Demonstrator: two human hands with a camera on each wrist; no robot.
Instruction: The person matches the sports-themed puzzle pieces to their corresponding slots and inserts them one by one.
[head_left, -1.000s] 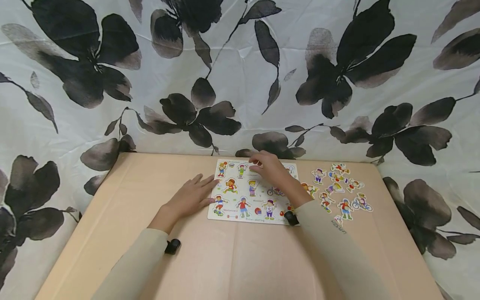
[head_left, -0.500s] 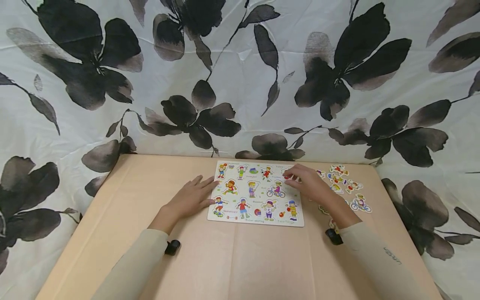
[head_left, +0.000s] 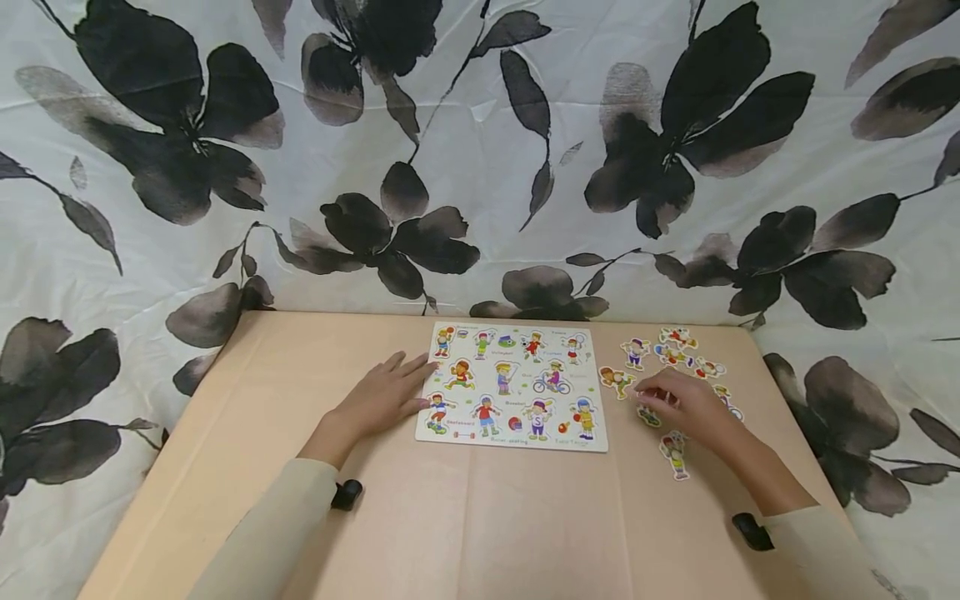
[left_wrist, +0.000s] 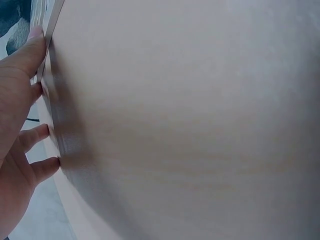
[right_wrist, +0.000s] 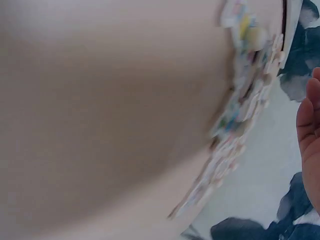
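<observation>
left hand (head_left: 375, 400) spread against white, figure-covered board (head_left: 522, 393); right hand (head_left: 688, 405) loosely bent, empty, over bright white-rimmed cutouts (head_left: 675, 455).

On the head feed I've got a big white fabric sheet (head_left: 480, 150) filling the whole background, printed with huge black and grey-brown flowers (head_left: 150, 62) plus skinny stems carrying dark pointed leaves (head_left: 525, 92). It's kinda wrinkly, with fine creases here and there, and I can see it past the far edge and down both sides of the smooth, light tan, flat-topped bench (head_left: 540, 533). That top has a couple of faint straight lines running front to back. My wrist feeds are mostly bench top, with soft shadows across it, plus slices of sheet past the edge, where the print looks bluish.
</observation>
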